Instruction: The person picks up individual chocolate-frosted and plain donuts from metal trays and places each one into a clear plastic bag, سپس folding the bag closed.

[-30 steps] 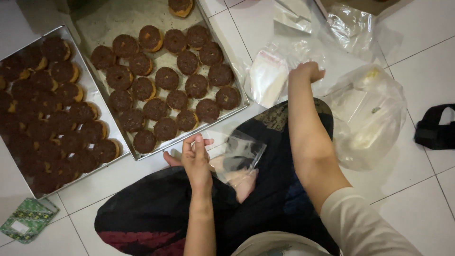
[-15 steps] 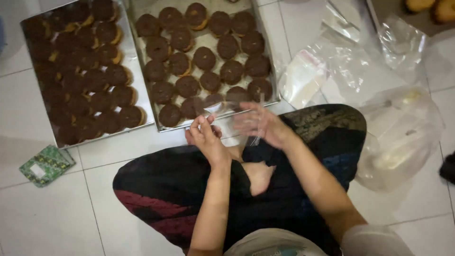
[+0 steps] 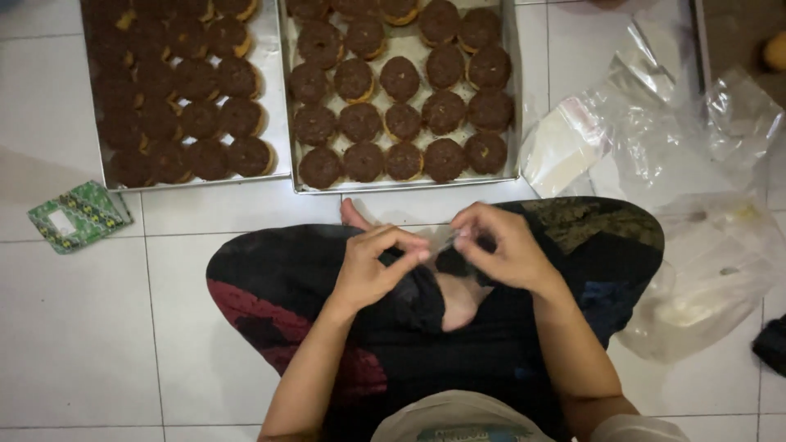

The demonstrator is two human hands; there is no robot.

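I sit cross-legged on a white tiled floor. My left hand [image 3: 370, 268] and my right hand [image 3: 501, 248] meet above my lap, and both pinch a small clear plastic bag [image 3: 440, 243] between their fingertips. The bag is thin and hard to make out. Just beyond my knees lies a metal tray [image 3: 513, 106] filled with several chocolate-topped donuts [image 3: 399, 79]. A second metal tray [image 3: 277, 123] with more donuts [image 3: 203, 82] lies to its left.
A pile of clear plastic bags [image 3: 655, 123] lies on the floor at the right, with a larger bag [image 3: 704, 286] by my right knee. A small green packet [image 3: 79, 215] lies at the left. A dark object [image 3: 771, 344] is at the right edge.
My right hand came back from the bag pile at the right to my lap. Both hands now hold the small bag together, lower and nearer my body. The view shifted toward the trays.
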